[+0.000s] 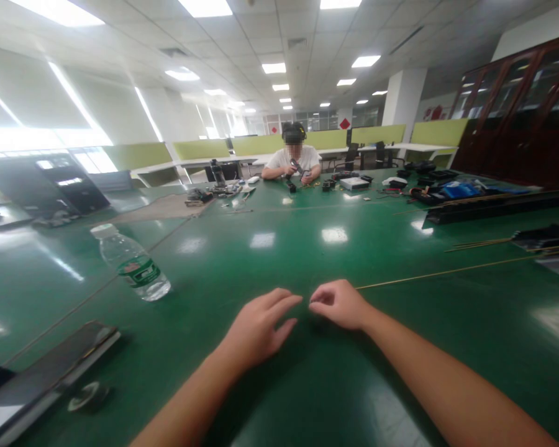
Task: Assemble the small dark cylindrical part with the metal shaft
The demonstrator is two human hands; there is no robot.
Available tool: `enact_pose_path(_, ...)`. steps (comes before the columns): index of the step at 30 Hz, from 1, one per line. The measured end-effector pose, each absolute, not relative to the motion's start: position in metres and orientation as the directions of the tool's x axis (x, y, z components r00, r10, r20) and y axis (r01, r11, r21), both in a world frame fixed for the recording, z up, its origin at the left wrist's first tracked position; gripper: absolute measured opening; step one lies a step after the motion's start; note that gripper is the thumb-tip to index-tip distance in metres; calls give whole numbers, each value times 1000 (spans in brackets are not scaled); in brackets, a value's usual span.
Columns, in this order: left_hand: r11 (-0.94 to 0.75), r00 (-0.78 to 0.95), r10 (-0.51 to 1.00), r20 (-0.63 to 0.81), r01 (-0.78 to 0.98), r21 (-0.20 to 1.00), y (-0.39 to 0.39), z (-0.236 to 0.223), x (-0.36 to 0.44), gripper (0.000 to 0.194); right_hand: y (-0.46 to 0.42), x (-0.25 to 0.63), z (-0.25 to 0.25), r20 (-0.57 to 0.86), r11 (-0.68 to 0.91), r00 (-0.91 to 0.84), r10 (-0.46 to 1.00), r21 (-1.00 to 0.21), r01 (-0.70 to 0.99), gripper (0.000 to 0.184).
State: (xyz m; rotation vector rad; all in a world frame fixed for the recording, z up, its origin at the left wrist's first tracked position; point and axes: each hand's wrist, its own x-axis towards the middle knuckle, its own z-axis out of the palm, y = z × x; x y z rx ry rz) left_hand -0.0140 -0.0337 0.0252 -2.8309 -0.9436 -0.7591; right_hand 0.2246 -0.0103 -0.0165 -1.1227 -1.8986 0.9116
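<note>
My left hand (pixel 257 327) rests on the green table (pixel 307 248) with its fingers stretched toward the right. My right hand (pixel 338 303) lies just beside it, fingers curled in a pinch, fingertips nearly meeting the left ones. What the pinch holds is too small to make out. A thin yellowish rod (pixel 447 271) runs along the table from near my right hand out to the right.
A clear plastic water bottle (pixel 131 261) lies on its side at the left. A flat dark slab (pixel 41 379) and a roll of tape (pixel 89 395) sit near the front left. Black trays and parts (pixel 494 205) crowd the right. Another person (pixel 292 158) works at the far end.
</note>
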Motion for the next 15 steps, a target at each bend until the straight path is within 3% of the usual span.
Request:
enact_pose_path(4, -886, 815, 444, 373, 460, 51, -15, 18, 36, 25, -9, 225, -19, 264, 398, -412, 872, -873, 282, 15)
enact_pose_path(8, -875, 771, 459, 441, 479, 73, -12, 17, 35, 19, -9, 224, -18, 252, 371, -423, 870, -900, 227, 15)
enact_pose_path(12, -778, 613, 551, 566, 622, 84, -23, 27, -19, 17, -11, 223, -17, 201, 330, -423, 883, -908, 257, 25)
enact_pose_path(15, -544, 336, 635, 696, 834, 94, -47, 42, -83, 20, -11, 224, -17, 183, 341, -432, 883, -882, 324, 26)
